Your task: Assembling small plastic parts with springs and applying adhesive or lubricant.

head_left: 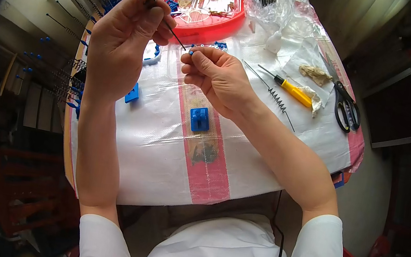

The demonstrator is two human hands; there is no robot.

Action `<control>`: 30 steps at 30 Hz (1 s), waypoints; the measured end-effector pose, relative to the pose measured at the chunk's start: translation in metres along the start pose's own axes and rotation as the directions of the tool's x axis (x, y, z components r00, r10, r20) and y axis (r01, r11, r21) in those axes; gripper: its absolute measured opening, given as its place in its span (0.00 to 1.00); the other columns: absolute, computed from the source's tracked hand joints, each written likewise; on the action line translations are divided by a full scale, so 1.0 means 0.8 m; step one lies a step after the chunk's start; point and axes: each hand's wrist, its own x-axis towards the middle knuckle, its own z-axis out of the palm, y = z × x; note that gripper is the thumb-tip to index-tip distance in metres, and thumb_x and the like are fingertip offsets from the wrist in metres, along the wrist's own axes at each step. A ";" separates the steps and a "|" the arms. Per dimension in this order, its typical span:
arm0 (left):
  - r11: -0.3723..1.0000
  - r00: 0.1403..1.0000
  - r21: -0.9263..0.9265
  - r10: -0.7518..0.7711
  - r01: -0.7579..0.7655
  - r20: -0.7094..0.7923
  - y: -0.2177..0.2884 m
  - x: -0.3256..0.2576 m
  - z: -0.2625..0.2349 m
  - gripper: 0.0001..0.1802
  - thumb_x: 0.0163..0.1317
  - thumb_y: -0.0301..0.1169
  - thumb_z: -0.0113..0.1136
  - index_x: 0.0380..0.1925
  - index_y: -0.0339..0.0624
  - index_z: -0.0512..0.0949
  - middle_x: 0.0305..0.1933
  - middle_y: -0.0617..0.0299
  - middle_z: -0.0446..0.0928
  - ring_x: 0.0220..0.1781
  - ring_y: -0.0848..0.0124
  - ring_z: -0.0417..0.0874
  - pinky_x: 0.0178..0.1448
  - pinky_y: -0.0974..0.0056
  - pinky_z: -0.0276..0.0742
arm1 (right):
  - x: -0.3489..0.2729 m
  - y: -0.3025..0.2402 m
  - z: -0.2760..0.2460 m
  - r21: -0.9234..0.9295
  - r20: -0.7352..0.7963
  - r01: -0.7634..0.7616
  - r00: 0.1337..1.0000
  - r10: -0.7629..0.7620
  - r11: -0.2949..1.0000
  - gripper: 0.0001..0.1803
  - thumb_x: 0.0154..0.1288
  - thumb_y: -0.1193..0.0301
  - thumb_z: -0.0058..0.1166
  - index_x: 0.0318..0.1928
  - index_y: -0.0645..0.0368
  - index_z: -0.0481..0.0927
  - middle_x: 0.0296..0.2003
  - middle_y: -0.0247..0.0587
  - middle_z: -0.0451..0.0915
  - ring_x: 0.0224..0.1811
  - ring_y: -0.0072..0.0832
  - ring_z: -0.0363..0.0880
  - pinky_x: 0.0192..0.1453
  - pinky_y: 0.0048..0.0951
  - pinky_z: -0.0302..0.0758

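My left hand (123,38) is raised over the far left of the table, its fingers closed on a dark wire (177,38) that bends into a loop at the top. The wire's straight end slants down toward my right hand (223,78). Between the right thumb and forefinger I pinch a small blue plastic piece (191,52). The wire tip lies close to this piece; I cannot tell whether they touch. Below my right hand, a blue plastic block (200,119) with a raised middle sits on the pink stripe. Another blue block (132,93) is partly hidden by my left wrist.
A red round tray (205,36) with a clear box and blue pieces stands at the back. To the right lie a coiled wire (276,100), a yellow-handled screwdriver (294,92), black scissors (346,107) and a plastic bag (279,12). Several blue-tipped springs (70,65) line the left edge.
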 end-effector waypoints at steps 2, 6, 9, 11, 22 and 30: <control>0.999 1.000 -0.033 0.003 -0.003 -0.007 -0.002 0.000 0.002 0.09 0.72 0.32 0.55 0.42 0.37 0.80 0.34 0.61 0.83 0.35 0.75 0.84 0.41 0.69 0.81 | 0.000 -0.001 0.002 0.015 0.002 0.004 1.000 -0.004 1.000 0.11 0.72 0.72 0.54 0.46 0.69 0.77 0.42 0.48 0.82 0.41 0.31 0.85 0.45 0.28 0.86; 0.999 1.000 -0.034 0.000 0.000 -0.026 -0.003 -0.001 0.005 0.10 0.73 0.33 0.54 0.42 0.38 0.80 0.35 0.60 0.83 0.37 0.75 0.84 0.43 0.67 0.84 | -0.001 0.002 0.006 0.058 0.033 0.003 0.999 -0.005 0.998 0.11 0.74 0.73 0.50 0.48 0.70 0.76 0.45 0.51 0.82 0.47 0.36 0.85 0.51 0.32 0.86; 0.998 1.000 -0.066 -0.009 0.007 -0.029 -0.004 -0.001 0.007 0.11 0.73 0.35 0.52 0.42 0.40 0.80 0.37 0.60 0.83 0.39 0.74 0.85 0.45 0.64 0.86 | -0.003 0.002 0.011 0.107 0.057 0.004 0.998 -0.010 0.994 0.11 0.74 0.74 0.48 0.49 0.72 0.74 0.46 0.53 0.81 0.50 0.39 0.84 0.54 0.35 0.86; 0.997 1.000 -0.077 -0.002 -0.001 -0.029 -0.007 -0.001 0.008 0.11 0.74 0.34 0.51 0.43 0.39 0.79 0.38 0.60 0.82 0.40 0.74 0.85 0.44 0.63 0.87 | -0.003 0.002 0.012 0.136 0.079 0.008 0.997 -0.019 0.991 0.12 0.75 0.74 0.47 0.50 0.72 0.74 0.46 0.55 0.81 0.51 0.41 0.84 0.55 0.36 0.86; 0.991 1.000 -0.134 0.001 -0.003 -0.016 -0.009 -0.003 0.014 0.09 0.74 0.31 0.50 0.45 0.39 0.77 0.37 0.61 0.80 0.40 0.76 0.83 0.41 0.68 0.87 | -0.004 -0.001 0.013 0.192 0.164 0.018 0.985 -0.050 0.981 0.12 0.76 0.74 0.44 0.51 0.72 0.72 0.48 0.58 0.80 0.52 0.45 0.83 0.57 0.41 0.85; 0.991 1.000 -0.132 0.013 -0.015 -0.016 -0.010 -0.003 0.015 0.09 0.74 0.32 0.50 0.45 0.39 0.77 0.38 0.62 0.80 0.40 0.76 0.83 0.40 0.67 0.87 | -0.003 0.001 0.011 0.140 0.156 0.039 0.986 -0.061 0.989 0.12 0.76 0.73 0.44 0.51 0.72 0.72 0.46 0.58 0.81 0.51 0.45 0.84 0.56 0.41 0.85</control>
